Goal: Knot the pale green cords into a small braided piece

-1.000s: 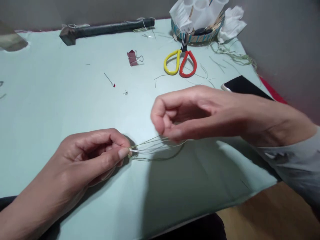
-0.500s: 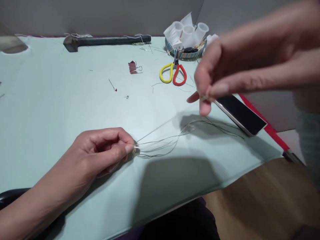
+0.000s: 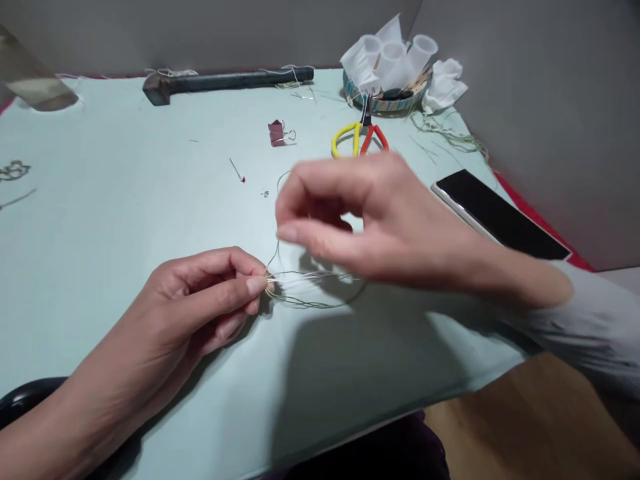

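Note:
Between thumb and forefinger, my left hand (image 3: 215, 300) pinches a bundle of thin threads, some white and some green. The white threads (image 3: 305, 277) run out to the right from my fingertips. Below them, the green threads (image 3: 310, 305) curve in a loose loop toward the right. Above and to the right, my right hand (image 3: 345, 213) is closed in a pinch on one green thread (image 3: 276, 252), which rises from the left fingertips. A thin loop of this thread shows behind my right fingers. My right hand and wrist hide the far ends of the bundle.
Beyond my hands lie yellow-and-red-handled scissors (image 3: 345, 141), a binder clip (image 3: 277, 133), a red-headed pin (image 3: 238, 171) and a hammer (image 3: 225, 81). A basket (image 3: 420, 97) with white plastic cups stands at the back. A phone (image 3: 500, 213) lies near the right edge.
My right hand has swept left and slightly down, from the upper right to close beside my left hand, bringing the thread along. My left hand keeps its pinch. The view has shifted slightly.

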`<state>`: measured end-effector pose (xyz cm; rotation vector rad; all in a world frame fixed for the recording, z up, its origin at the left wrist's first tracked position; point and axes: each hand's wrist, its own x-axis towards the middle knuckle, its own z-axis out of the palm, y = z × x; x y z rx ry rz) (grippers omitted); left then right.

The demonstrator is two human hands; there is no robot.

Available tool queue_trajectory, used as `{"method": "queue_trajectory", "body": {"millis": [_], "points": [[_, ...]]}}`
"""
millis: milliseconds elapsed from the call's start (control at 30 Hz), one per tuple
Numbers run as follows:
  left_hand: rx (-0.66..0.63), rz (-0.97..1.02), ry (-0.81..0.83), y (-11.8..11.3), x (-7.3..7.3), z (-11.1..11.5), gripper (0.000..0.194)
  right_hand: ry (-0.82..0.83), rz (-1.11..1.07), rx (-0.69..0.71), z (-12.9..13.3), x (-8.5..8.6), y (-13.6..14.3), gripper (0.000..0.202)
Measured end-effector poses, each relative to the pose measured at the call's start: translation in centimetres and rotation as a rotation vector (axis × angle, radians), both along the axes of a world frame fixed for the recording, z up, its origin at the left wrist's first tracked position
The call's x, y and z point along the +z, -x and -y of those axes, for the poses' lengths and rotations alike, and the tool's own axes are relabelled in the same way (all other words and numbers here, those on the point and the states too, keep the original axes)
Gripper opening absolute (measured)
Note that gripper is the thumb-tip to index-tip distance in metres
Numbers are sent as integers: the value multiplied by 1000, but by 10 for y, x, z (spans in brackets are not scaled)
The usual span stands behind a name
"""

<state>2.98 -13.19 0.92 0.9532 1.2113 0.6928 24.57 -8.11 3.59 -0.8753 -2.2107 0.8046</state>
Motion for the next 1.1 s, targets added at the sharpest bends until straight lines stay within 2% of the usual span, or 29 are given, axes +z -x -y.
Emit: {"method": "queue_trajectory", "body": {"millis": [67, 167, 400, 767, 967, 1100], "points": [[20, 15, -14, 1, -3, 0, 16, 80, 17, 28, 17, -6, 0, 19], [23, 25, -29, 1, -5, 2, 16, 120, 64, 99, 28, -13, -1, 20], [42, 19, -8, 2, -5, 3, 18, 170, 114, 76, 30, -22, 1, 24], [97, -47, 65, 6, -8, 4, 24, 194, 141, 62, 33, -26, 3, 23], [89, -96, 24, 5, -9, 3, 24, 162, 75, 43, 33, -27, 1, 20], [60, -146, -3, 7, -8, 4, 27, 148, 90, 81, 30, -23, 1, 20]]}}
